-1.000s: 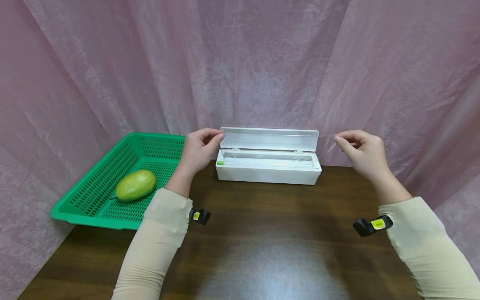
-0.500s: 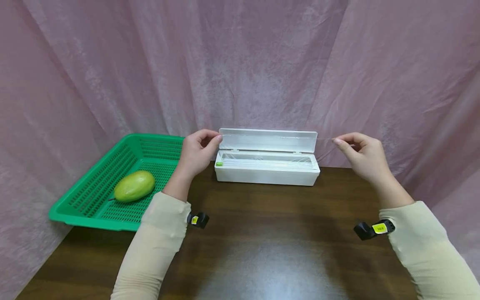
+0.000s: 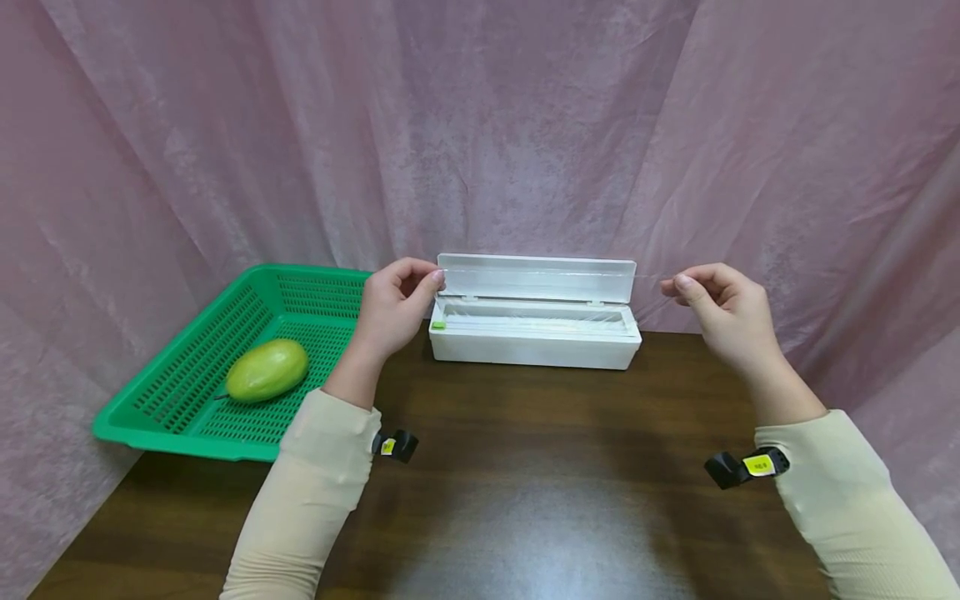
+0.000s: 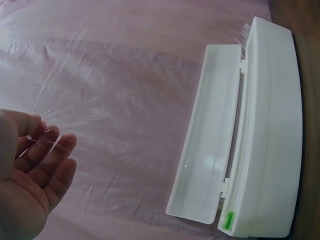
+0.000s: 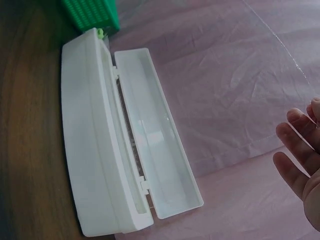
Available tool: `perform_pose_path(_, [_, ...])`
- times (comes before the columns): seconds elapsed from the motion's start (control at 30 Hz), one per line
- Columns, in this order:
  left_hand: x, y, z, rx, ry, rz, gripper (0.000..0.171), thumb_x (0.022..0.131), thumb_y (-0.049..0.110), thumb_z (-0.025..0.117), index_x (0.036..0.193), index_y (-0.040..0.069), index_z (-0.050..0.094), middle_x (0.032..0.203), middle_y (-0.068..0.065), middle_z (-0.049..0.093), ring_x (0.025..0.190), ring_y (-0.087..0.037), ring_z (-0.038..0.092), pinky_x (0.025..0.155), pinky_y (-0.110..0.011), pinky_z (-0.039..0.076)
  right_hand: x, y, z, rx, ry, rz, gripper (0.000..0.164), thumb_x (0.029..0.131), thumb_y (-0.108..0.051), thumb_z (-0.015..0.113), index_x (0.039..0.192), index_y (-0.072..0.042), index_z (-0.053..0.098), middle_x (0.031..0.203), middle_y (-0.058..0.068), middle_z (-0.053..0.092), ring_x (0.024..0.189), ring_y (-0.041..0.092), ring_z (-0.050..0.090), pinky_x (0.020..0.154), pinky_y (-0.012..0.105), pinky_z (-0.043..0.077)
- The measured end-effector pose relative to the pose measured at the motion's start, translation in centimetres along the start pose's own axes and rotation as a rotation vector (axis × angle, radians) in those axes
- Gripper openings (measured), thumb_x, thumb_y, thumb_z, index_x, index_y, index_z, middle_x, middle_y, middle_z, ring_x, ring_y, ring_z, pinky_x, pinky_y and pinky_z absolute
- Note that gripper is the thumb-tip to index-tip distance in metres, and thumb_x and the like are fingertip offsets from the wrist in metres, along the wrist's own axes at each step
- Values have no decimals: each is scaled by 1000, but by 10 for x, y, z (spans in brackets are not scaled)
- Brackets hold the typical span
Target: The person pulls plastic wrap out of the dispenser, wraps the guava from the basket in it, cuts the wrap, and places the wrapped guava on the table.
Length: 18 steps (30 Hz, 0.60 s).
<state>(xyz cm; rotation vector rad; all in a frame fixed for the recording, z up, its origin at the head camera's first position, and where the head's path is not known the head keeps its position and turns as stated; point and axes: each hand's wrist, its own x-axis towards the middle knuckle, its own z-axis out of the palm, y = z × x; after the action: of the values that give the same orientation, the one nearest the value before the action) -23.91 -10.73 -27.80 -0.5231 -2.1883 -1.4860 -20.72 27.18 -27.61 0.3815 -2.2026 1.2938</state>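
1. A clear film [image 4: 82, 116] was spread between the two hands, its upper edge drawn as a thin, nearly level line in the head view. The left hand [image 3: 397, 308] pinched one end between thumb and forefinger; the right hand [image 3: 727, 312] pinched the other. The hands were well apart from each other.
2. The white box [image 3: 536, 350] lay between the hands from side to side, with its long axis running left to right, about parallel to the film's edge. The film slanted up from the box to the hands.
3. In the head view the left hand was the nearer one, just beside the left end of the open lid [image 5: 160, 155]; the right hand stood farther out past the right end. That made the film's span wider than the box, a relation on which any further pull seemed to depend.
4. A small green piece [image 3: 438, 326] sat at the box's front left corner.
5. The box rested on a dark wood-grain table [image 3: 525, 433], near its far edge.
6. To the left, a green basket [image 3: 172, 447] held one green fruit [image 3: 267, 371], its stem end pointing left.
7. A pink curtain [image 3: 540, 133] hung behind everything.
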Motion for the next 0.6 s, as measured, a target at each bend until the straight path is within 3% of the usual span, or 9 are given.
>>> perform_pose_path(0.6, [-3,6,-2,-65,7,-21,16,89,13,65,93,-2,68,85,-17,67,68,-6,56,62,-16,46,-2,-5,-2,69,20,-22,10,92,-5,58,93,3,63,82,-21,68,76,-3,66,71,11,50])
